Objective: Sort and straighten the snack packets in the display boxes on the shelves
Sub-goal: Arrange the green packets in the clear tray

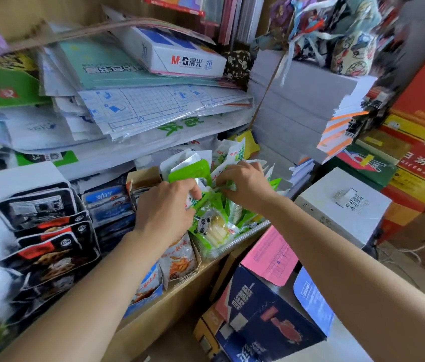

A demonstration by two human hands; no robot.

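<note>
Shelf [180, 291]: wooden, full of snack boxes, under paper stacks.
Black packets [47, 231]: lined up at the left.
Green packets [216, 218]: jumbled in the right-end box.
Left hand [164, 212]: fingers closed on a green packet.
Right hand [245, 182]: pinching green packet tops.

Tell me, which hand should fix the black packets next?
Probably the left hand. The black packets sit on its side of the shelf, just beyond it. The right hand is farther away, gripping the green packets, and would have to cross over the left arm.
</note>
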